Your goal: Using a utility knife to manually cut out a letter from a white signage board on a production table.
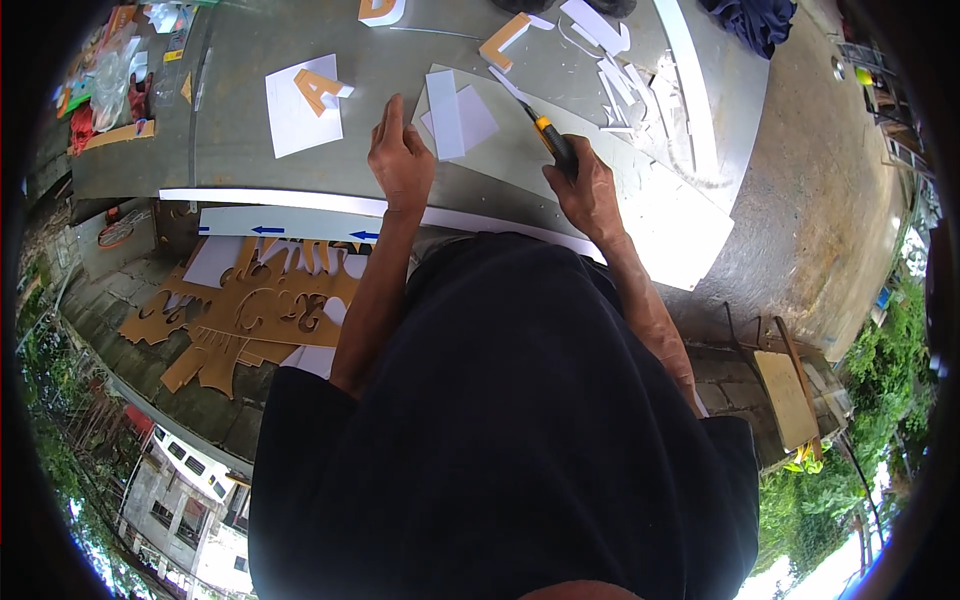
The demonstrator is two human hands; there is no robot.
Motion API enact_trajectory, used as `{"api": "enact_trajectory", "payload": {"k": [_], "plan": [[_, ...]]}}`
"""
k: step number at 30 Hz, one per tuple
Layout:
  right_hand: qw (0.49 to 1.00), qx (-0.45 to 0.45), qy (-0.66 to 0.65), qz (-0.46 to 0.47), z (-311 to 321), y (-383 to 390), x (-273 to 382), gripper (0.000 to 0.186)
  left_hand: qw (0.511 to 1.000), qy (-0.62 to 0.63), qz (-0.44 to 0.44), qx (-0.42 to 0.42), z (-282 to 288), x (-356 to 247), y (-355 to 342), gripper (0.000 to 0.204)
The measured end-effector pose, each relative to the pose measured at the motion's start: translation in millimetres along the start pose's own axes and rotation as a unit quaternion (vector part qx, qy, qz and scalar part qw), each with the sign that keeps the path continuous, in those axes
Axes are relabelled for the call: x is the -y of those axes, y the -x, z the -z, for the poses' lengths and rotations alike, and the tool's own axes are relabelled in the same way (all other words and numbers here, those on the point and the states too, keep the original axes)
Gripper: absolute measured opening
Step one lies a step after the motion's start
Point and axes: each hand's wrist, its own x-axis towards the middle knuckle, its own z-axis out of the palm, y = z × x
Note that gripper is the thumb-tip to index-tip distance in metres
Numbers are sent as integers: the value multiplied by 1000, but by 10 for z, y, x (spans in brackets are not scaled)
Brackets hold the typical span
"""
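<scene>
Grip of the right hand (588,190): fingers wrapped around a yellow-and-black knife (554,143), held over the bench (232,115) with its blade pointing forward and to the left, the tip just beside a tan-faced, white-sided letter (494,45). Left hand (402,172), fingers stretched out, near a white strip (444,120), which overlaps a white square (480,112); whether this hand touches the bench cannot be told. Farther left, a second letter (316,92) overlaps the right edge of a white sheet (300,136). White offcuts (600,28) lie toward the bench's far right. Containers: a clear bag (110,75) amid clutter at far left, contents indistinct. Below the near edge, brown panels (225,318) with cut-out openings lie piled.
</scene>
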Motion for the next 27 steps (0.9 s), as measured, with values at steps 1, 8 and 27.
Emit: {"api": "enact_trajectory", "payload": {"k": [1, 8, 27], "plan": [[999, 28, -14, -31, -33, -50, 37, 32, 1000, -2, 27, 10, 10, 25, -24, 47], [997, 52, 26, 42, -527, -343, 239, 27, 992, -31, 74, 96, 80, 166, -127, 35], [966, 47, 249, 53, -774, -429, 310, 40, 933, 226, 270, 75, 487, 348, -235, 35]]}}
